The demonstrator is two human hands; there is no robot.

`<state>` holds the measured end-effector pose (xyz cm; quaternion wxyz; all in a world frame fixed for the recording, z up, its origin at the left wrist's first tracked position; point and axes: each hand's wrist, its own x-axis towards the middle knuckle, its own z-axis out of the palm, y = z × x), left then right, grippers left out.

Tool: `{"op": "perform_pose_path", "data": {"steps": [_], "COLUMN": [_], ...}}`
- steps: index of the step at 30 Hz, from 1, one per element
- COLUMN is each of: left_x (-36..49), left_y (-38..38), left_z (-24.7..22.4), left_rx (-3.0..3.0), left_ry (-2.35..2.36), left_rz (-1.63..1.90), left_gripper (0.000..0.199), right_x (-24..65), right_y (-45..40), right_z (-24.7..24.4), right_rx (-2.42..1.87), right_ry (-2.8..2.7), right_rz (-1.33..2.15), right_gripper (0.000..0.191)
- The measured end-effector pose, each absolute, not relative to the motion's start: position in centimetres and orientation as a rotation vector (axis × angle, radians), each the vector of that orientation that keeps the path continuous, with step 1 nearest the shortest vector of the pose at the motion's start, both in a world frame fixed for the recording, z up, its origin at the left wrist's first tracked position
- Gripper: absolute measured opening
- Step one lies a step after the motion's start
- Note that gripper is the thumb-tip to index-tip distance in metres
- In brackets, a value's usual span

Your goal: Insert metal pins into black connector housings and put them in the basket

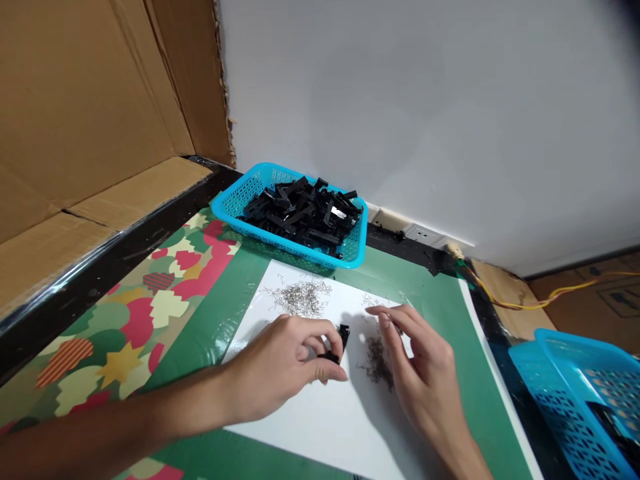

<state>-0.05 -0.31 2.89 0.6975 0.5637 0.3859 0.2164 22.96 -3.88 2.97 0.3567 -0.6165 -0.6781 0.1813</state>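
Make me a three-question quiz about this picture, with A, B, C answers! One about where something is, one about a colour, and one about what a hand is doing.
1. Where do the loose metal bits lie?
A. white sheet
B. cardboard
C. floor

2. What colour is the basket of black parts?
A. red
B. blue
C. yellow

3. What is the left hand doing?
A. resting flat
B. pinching a small black part
C. gripping a wire

Answers:
A, the metal bits lie on the white sheet.
B, the basket is bright blue.
B, the left hand pinches the black part.
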Motion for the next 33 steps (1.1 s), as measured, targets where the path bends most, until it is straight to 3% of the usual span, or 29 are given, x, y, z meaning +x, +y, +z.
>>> {"op": "perform_pose_path", "data": {"steps": [10,14,19,33], "left_x": [-0.2,-0.3,-0.2,-0.1], "left_y": [-0.1,0.0,-0.1,-0.1], "left_z": [2.6,2.6,2.7,2.8], "left_rx": [1.195,1.196,1.224,1.245], "left_ry": [0.831,0.817,0.854,0.869], "left_rz": [0.444,0.426,0.430,0.411], "left_gripper": [0.015,0.013,0.011,0.013], "right_x": [22.6,22.0,21.0,20.3], "right_y": [-4.3,-4.2,-3.5,-3.1], "right_z": [3.6,3.5,2.9,2.6], "right_rx": [-1.364,-1.368,-1.477,-1.437], "right_ry": [-1.663,-1.443,-1.313,-1.314], "right_rz": [0.185,0.405,0.770,0.881], "right_gripper": [0.021,0.007,0.020,0.020]}}
